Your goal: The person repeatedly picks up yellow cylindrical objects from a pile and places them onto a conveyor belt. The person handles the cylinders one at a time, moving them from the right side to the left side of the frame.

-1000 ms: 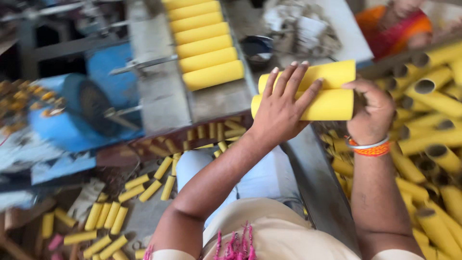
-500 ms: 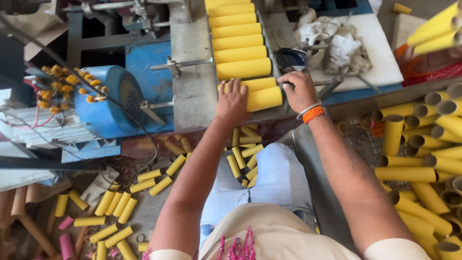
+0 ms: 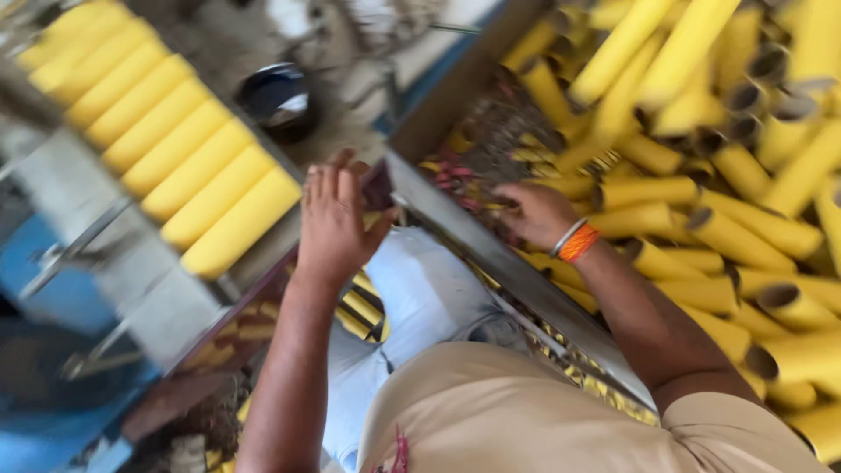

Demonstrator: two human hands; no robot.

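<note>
The view is blurred by motion. My left hand (image 3: 335, 223) lies flat with its fingers apart on the edge of a grey metal tray (image 3: 131, 289), just right of a row of thick yellow cardboard tubes (image 3: 210, 201) lined up side by side. It holds nothing. My right hand (image 3: 536, 210), with an orange band at the wrist, reaches down into a big loose pile of yellow tubes (image 3: 745, 236) on my right. It rests among them beside one tube (image 3: 644, 190). Its fingertips are hidden, so I cannot tell whether it grips anything.
A slanted metal rail (image 3: 491, 254) separates my lap from the tube pile. A dark round bowl (image 3: 280, 101) sits beyond the tray. Part of a blue machine (image 3: 44, 280) shows at the left. Short yellow pieces (image 3: 359, 307) lie below by my knees.
Both hands have left the tubes they set at the end of the row. My right hand has swung right into the loose pile, and the view has turned right and closer.
</note>
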